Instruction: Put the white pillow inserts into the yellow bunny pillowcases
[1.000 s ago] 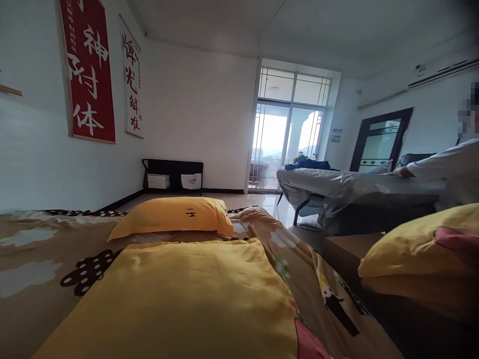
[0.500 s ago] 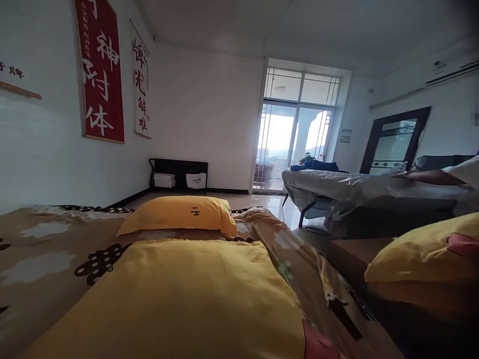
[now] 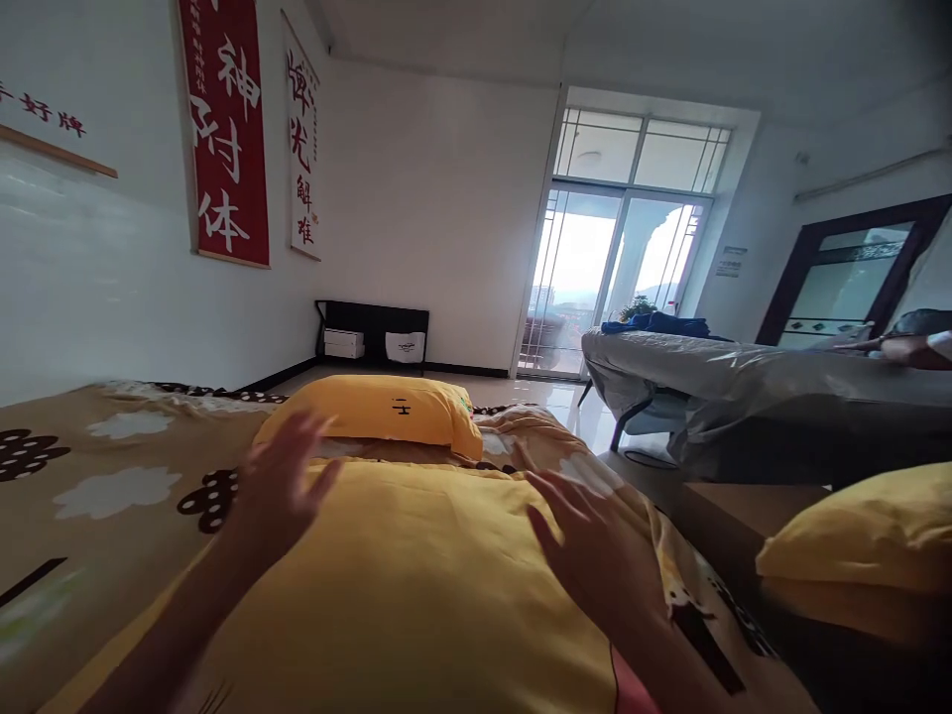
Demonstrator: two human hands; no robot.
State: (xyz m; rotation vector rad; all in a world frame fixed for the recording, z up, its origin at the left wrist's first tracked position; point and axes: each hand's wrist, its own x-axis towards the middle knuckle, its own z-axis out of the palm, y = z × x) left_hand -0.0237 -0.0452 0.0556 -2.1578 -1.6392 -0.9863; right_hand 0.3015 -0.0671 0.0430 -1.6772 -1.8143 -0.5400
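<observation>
Head view: left hand [image 3: 279, 486] and right hand [image 3: 591, 545], both spread flat and empty, rest on the yellow quilt [image 3: 416, 585] near the bed's [image 3: 111, 476] head edge; the pillow [image 3: 372, 412] lies just beyond, long axis crosswise, left hand nearer

A room in a home, used for sleeping. A bed [image 3: 111, 476] covered with a brown patterned sheet carries a yellow pillow [image 3: 372, 412] and a folded yellow quilt [image 3: 416, 585]. Red and white calligraphy scrolls [image 3: 227, 129] hang on the white wall. A glass balcony door [image 3: 610, 278] lets in daylight over a shiny tiled floor. A second bed [image 3: 744, 387] under a grey cover stands to the right, near a dark-framed door [image 3: 855, 273].
</observation>
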